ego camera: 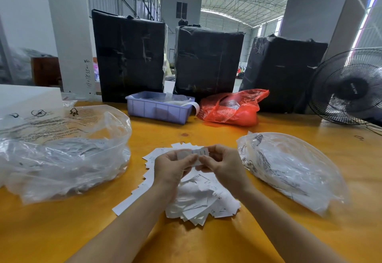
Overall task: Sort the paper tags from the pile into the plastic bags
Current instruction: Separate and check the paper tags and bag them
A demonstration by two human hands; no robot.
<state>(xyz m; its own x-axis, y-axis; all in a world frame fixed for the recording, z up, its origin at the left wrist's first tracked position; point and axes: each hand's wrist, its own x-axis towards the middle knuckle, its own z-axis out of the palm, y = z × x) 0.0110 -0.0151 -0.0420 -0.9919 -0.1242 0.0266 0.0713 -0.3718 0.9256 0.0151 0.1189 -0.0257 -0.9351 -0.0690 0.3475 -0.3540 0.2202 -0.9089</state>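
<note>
Three black-wrapped bales [203, 60] stand at twelve o'clock, backing the yellow counter [62, 231]. Two crinkled clear plastic bags lie open-mouthed toward the centre, presumably for easy dropping: the left bag [62, 153] at nine o'clock, the right bag [293, 169] at three. Between them lies the pile [198, 198] of flat white paper tags. Above it, the left hand [171, 166] and right hand [222, 164] together pinch one small tag [199, 152] in curled fingers, likely reading it.
</note>
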